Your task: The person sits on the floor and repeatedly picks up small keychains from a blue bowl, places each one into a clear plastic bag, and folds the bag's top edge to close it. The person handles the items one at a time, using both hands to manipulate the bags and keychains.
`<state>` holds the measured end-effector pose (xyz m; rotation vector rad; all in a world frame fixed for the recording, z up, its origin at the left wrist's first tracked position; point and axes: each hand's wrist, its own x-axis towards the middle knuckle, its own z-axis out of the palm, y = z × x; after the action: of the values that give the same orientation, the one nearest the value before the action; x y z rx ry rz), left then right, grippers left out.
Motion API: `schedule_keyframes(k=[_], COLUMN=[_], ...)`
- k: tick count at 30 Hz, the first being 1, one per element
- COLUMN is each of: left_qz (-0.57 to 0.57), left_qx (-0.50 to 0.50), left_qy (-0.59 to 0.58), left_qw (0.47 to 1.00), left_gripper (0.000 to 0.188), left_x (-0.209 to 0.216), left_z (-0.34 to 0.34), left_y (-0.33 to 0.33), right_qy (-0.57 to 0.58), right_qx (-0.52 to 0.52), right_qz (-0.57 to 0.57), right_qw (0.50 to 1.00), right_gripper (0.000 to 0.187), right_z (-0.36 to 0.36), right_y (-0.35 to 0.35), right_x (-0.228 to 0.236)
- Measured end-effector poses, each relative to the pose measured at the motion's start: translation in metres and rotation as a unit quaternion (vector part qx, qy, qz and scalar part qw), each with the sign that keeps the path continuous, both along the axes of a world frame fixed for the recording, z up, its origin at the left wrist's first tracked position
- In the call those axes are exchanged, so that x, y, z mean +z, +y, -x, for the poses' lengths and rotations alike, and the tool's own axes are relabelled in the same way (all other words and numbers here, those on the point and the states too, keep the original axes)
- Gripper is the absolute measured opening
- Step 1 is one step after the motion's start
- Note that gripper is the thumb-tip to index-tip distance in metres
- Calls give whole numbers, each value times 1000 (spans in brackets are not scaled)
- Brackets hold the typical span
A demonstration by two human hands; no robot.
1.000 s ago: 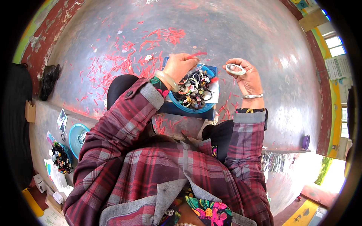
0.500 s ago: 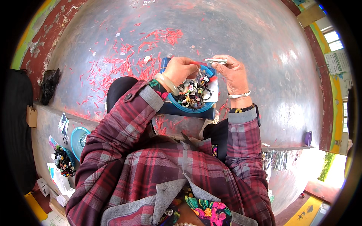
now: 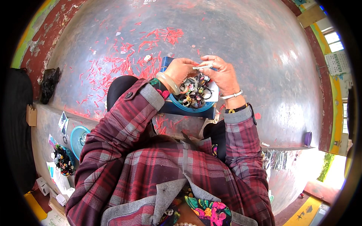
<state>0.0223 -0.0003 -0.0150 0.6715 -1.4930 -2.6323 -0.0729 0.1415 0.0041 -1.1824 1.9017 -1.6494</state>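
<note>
Over a blue basin (image 3: 194, 110), my two hands are close together. My left hand (image 3: 180, 71) is closed in a pinch; what its fingertips hold is too small and covered to name. In my right hand (image 3: 223, 75), a small silver nail clipper (image 3: 203, 67) is gripped, its end at the left fingertips. A tangled heap of dark hair ties with small coloured charms (image 3: 193, 94) fills the basin beneath my wrists. A white card (image 3: 213, 91) lies at the basin's right side. The basin rests on a dark blue stool (image 3: 165, 63) before my knees.
Red scraps (image 3: 130, 62) litter the floor ahead and left. To my left are another blue basin (image 3: 77, 141), a pile of dark hair ties (image 3: 64, 161) and a black bag (image 3: 49, 86). A purple cup (image 3: 308, 138) and silvery packets (image 3: 276, 160) are at right.
My right hand has moved left with the nail clipper, bringing it to the left fingertips. The red bit seen earlier by my left fingers is now mostly hidden.
</note>
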Motion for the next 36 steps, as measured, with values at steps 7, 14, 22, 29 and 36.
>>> schedule_keyframes(k=[7,14,22,29,36], left_qz=[27,-11,21,24,24], left_qx=[-66,-54,-98,-74,-90], left_qy=[32,54,29,5,5], left_qw=[997,997,995,997,996], left_gripper=[27,24,25,26,26], left_x=[7,0,-6,-3,0], left_z=[-5,-2,1,1,0], left_y=[0,2,4,7,7], right_qy=[87,128,36,-118,-16], right_qx=[-63,-98,-36,-24,-61], right_qz=[-47,-95,-135,-144,-77], right_qw=[993,982,990,982,995], right_gripper=[14,16,12,24,24], right_z=[0,7,19,16,18], right_y=[0,2,10,12,13], right_x=[3,-5,-15,8,3])
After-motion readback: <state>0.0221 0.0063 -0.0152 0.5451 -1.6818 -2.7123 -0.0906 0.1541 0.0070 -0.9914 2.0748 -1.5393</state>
